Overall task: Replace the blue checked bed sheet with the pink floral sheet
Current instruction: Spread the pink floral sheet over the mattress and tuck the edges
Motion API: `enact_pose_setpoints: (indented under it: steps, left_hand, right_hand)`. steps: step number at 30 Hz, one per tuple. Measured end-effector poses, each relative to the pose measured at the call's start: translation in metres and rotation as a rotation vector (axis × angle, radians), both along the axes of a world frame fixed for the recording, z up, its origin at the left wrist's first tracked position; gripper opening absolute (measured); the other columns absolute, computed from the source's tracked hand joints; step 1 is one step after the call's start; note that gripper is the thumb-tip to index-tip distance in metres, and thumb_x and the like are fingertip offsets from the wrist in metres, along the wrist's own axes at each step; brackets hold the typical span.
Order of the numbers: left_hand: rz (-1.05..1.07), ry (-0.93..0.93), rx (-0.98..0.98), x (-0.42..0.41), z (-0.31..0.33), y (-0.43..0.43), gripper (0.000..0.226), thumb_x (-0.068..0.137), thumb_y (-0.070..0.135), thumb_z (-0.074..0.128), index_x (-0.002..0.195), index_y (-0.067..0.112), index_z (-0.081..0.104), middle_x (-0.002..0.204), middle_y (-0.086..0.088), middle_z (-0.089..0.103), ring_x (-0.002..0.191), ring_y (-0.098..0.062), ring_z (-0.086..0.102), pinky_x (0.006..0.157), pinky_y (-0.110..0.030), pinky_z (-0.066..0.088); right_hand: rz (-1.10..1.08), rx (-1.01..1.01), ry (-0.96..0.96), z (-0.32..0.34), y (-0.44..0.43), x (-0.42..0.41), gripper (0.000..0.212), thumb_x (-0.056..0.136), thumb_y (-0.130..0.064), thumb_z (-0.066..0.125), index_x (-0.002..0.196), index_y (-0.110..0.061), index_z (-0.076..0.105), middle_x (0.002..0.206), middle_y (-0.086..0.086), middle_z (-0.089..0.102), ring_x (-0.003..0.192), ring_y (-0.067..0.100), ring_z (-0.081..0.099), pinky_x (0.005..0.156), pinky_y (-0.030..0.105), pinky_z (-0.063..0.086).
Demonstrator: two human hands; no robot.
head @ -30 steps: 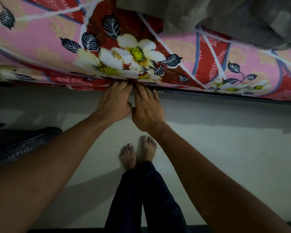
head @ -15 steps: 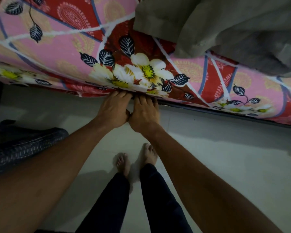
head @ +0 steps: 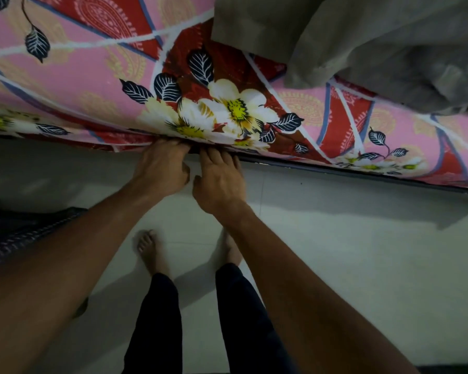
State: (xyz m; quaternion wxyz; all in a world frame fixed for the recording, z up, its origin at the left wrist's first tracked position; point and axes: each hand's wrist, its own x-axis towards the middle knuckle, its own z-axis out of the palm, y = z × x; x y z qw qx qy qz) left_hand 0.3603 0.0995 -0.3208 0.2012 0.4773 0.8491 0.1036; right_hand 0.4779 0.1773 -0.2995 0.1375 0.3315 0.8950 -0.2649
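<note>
Pink floral sheet (head: 73, 85) spread over the bed's top and down its near side, lower edge meeting the dark bed frame (head: 362, 172). Olive-grey blanket (head: 376, 44) heaped on the sheet at upper right. Pale tiled floor (head: 349, 252) below. Left hand (head: 164, 168) and right hand (head: 219, 182) side by side, fingers pushed under the sheet's lower edge; fingertips hidden, grip impossible to tell. Bare feet (head: 149, 249) on the floor.

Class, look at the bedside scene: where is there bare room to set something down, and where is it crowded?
Free: the pale floor right of the right hand, below the dark bed frame. Crowded: the pink floral sheet edge where the left hand also tucks, the olive blanket heaped above, and a dark woven object at left.
</note>
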Motion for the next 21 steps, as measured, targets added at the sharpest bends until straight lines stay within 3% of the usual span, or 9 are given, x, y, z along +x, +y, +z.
enact_pose_setpoints:
  steps: [4, 7, 10, 13, 15, 17, 21]
  left_hand:
    - [-0.098, -0.081, 0.038, -0.004, -0.001, -0.018, 0.071, 0.068, 0.006, 0.071, 0.137, 0.004, 0.055, 0.137, -0.015, 0.058, 0.124, -0.037, 0.051, 0.105, -0.044, 0.044]
    - [-0.098, -0.028, 0.075, -0.004, 0.000, -0.047, 0.075, 0.071, 0.010, 0.068, 0.143, 0.001, 0.049, 0.145, -0.015, 0.051, 0.133, -0.035, 0.045, 0.114, -0.045, 0.037]
    - [-0.126, 0.072, -0.005, -0.013, -0.002, -0.066, 0.083, 0.068, 0.015, 0.074, 0.145, 0.002, 0.046, 0.147, -0.016, 0.048, 0.134, -0.037, 0.044, 0.112, -0.050, 0.038]
    - [-0.146, 0.085, 0.017, -0.032, -0.006, -0.057, 0.076, 0.067, 0.015, 0.074, 0.139, 0.003, 0.052, 0.134, -0.018, 0.056, 0.118, -0.039, 0.052, 0.102, -0.048, 0.044]
    - [-0.080, 0.028, 0.018, -0.042, -0.004, -0.042, 0.066, 0.066, 0.011, 0.071, 0.131, 0.006, 0.061, 0.123, -0.019, 0.064, 0.108, -0.041, 0.059, 0.091, -0.045, 0.050]
    - [-0.011, -0.058, -0.002, -0.046, -0.001, -0.030, 0.055, 0.068, 0.017, 0.068, 0.123, 0.012, 0.068, 0.116, -0.017, 0.069, 0.103, -0.041, 0.063, 0.085, -0.044, 0.055]
    - [-0.084, -0.103, -0.001, -0.047, -0.005, -0.041, 0.061, 0.068, 0.022, 0.073, 0.127, 0.010, 0.064, 0.127, -0.014, 0.064, 0.115, -0.038, 0.058, 0.098, -0.046, 0.049]
  right_hand:
    - [-0.056, -0.002, -0.083, -0.007, -0.001, -0.018, 0.071, 0.086, -0.032, 0.062, 0.151, -0.016, 0.039, 0.156, 0.005, 0.038, 0.145, 0.030, 0.031, 0.123, 0.049, 0.014]
    - [-0.078, -0.016, -0.129, -0.005, -0.001, -0.024, 0.072, 0.086, -0.033, 0.062, 0.152, -0.016, 0.037, 0.157, 0.006, 0.036, 0.145, 0.030, 0.030, 0.124, 0.049, 0.011]
    - [-0.136, -0.017, -0.152, 0.001, -0.006, -0.032, 0.063, 0.090, -0.034, 0.060, 0.148, -0.015, 0.043, 0.154, 0.005, 0.043, 0.143, 0.030, 0.035, 0.124, 0.049, 0.014]
    - [-0.216, 0.055, -0.099, 0.004, -0.016, -0.037, 0.047, 0.092, -0.037, 0.058, 0.133, -0.014, 0.059, 0.139, 0.007, 0.059, 0.134, 0.030, 0.047, 0.118, 0.046, 0.029]
    - [-0.261, 0.069, -0.037, 0.006, -0.022, -0.038, 0.038, 0.093, -0.035, 0.058, 0.122, -0.012, 0.065, 0.129, 0.007, 0.065, 0.127, 0.029, 0.052, 0.105, 0.041, 0.044]
    - [-0.216, 0.106, 0.046, 0.008, -0.029, -0.040, 0.031, 0.092, -0.032, 0.054, 0.112, -0.013, 0.068, 0.120, 0.006, 0.069, 0.118, 0.028, 0.059, 0.092, 0.038, 0.050]
    - [-0.152, 0.058, 0.067, 0.009, -0.036, -0.060, 0.031, 0.085, -0.022, 0.056, 0.111, -0.014, 0.070, 0.117, 0.008, 0.071, 0.112, 0.033, 0.061, 0.094, 0.040, 0.051]
